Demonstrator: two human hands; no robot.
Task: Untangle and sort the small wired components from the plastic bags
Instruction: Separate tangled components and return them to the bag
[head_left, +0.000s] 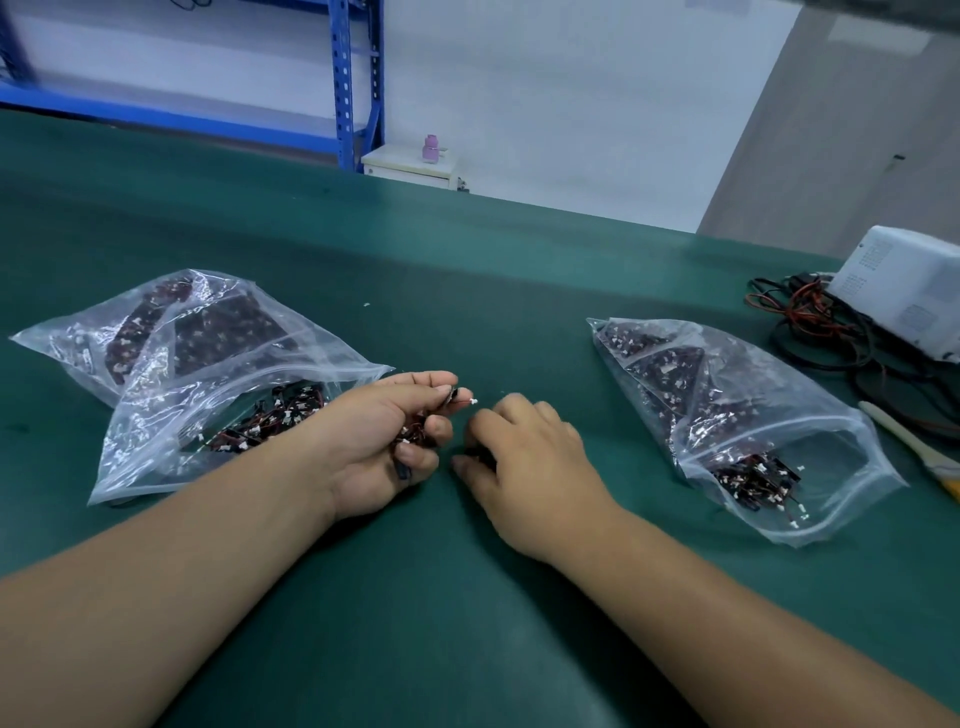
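My left hand (384, 431) curls round a tangled bunch of small wired components (415, 436), black parts with red-black wires; one white connector (471, 401) sticks out past its fingertips. My right hand (524, 457) lies just right of it, knuckles up, fingers curled down on a dark component (478, 454) that is mostly hidden. A clear plastic bag (171, 415) of loose components lies open at the left, partly over another bag (104, 338) with packed smaller bags. A third bag (769, 415) at the right holds packed bags and loose components (753, 480) near its mouth.
All lies on a green mat (467, 291). At the far right stand a white device (904, 291), a heap of black and red cables (810, 332) and a brush with a pale handle (904, 441). Blue shelving (348, 83) stands beyond the table's far edge.
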